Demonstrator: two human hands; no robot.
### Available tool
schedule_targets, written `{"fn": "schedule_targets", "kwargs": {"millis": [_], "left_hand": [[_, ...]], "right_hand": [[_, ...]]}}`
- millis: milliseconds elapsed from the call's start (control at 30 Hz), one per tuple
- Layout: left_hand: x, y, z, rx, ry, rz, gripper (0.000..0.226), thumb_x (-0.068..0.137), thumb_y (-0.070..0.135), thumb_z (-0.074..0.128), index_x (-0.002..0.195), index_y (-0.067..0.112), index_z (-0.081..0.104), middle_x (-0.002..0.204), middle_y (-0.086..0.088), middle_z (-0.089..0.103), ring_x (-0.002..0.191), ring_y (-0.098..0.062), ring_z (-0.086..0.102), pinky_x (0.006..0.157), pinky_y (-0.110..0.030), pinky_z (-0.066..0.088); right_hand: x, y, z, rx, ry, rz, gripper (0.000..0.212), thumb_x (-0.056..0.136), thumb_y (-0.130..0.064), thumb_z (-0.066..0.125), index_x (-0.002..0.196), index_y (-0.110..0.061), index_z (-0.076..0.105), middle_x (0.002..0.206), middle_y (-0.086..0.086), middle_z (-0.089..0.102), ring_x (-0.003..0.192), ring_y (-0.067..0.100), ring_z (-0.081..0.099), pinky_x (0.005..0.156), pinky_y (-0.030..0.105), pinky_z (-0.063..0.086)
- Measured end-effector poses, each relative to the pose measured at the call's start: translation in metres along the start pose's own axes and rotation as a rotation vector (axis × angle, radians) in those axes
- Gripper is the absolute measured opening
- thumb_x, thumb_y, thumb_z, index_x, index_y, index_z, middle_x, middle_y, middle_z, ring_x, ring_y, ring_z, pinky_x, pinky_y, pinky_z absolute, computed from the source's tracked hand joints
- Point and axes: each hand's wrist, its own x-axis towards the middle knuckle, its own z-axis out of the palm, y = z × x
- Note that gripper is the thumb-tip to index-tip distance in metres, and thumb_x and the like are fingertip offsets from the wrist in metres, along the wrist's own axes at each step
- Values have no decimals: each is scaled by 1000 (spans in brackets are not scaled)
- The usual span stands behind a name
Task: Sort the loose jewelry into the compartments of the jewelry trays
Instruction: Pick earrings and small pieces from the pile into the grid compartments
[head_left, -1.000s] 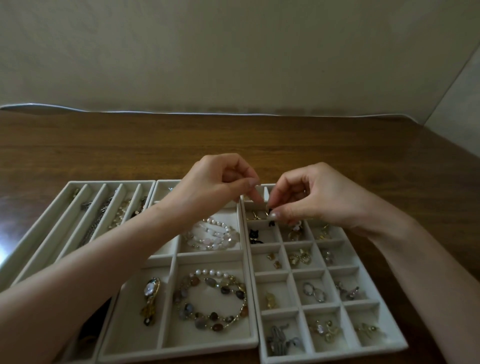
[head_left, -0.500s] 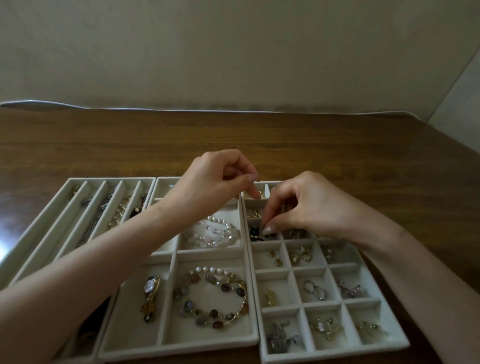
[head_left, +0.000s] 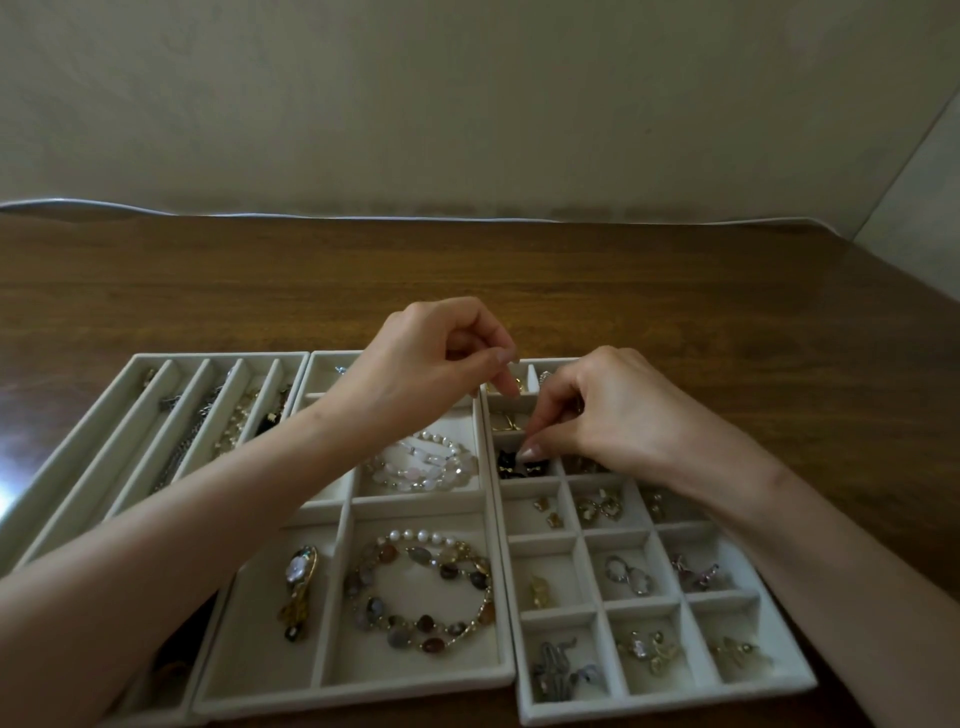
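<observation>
r hand (head_left: 613, 415) pinched shut, black piece (head_left: 511, 463) just nearside of it, tray (head_left: 675, 705) left column; l hand (head_left: 431, 358) pinched farther back; contents unclear.

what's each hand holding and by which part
Cannot be told: left hand and right hand both pinch fingertips together over the grid tray, but anything between them is too small to see.

Both forearms (head_left: 208, 519) are bare, with no sleeves in view. The left hand (head_left: 431, 358) and right hand (head_left: 597, 410) have pale, glossy nails (head_left: 530, 452).
</observation>
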Motion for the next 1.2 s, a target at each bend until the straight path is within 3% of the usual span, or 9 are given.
{"fn": "schedule_targets", "kwargs": {"millis": [233,500,633,800,967,1100,1200], "left_hand": [[-1,0,0,30,8,8,3,87,18,61,87,17,64,72,8,71,64,3,62,59,-10,46],[-1,0,1,73,14,32,4,88,16,60,86,18,63,71,9,71,63,3,60,60,-13,46],[-1,0,1,87,20,45,4,87,17,61,86,18,63,71,9,71,64,3,61,59,-10,45],[0,-2,1,89,10,44,4,87,16,60,86,18,63,71,9,71,63,2,61,60,-16,48],[-1,0,1,111,-2,54,4,87,16,61,85,17,64,68,8,68,54,7,55,49,-6,37],[0,-2,0,141,-20,36,1,83,23,65,83,22,65,69,10,63,60,-1,54,54,-12,42],[1,-3,-1,182,-131,19,7,78,31,67,82,29,63,73,13,57,62,-1,48,57,-14,41]], "right_hand": [[0,0,4,-87,23,-67,13,71,-31,79,72,-21,70,72,-9,62,68,5,57,60,23,45],[-2,-2,-1,-155,-23,-85,10,74,-28,77,75,-27,67,74,-11,60,71,4,56,68,29,52],[-4,-2,4,-211,32,-86,10,77,-22,72,72,-24,64,69,-12,55,65,2,51,56,20,42],[-6,-3,5,-228,68,-75,13,78,-23,72,68,-24,63,68,-13,56,67,2,52,56,18,41],[-5,-4,0,-153,42,-25,14,76,-27,76,70,-23,64,72,-11,60,70,3,56,65,24,49],[-7,-3,-14,-18,40,0,12,73,-25,77,72,-23,65,76,-8,64,74,3,59,67,23,48],[-9,1,-27,34,62,12,10,74,-22,75,75,-22,65,79,-9,63,75,2,57,63,17,41]]}}
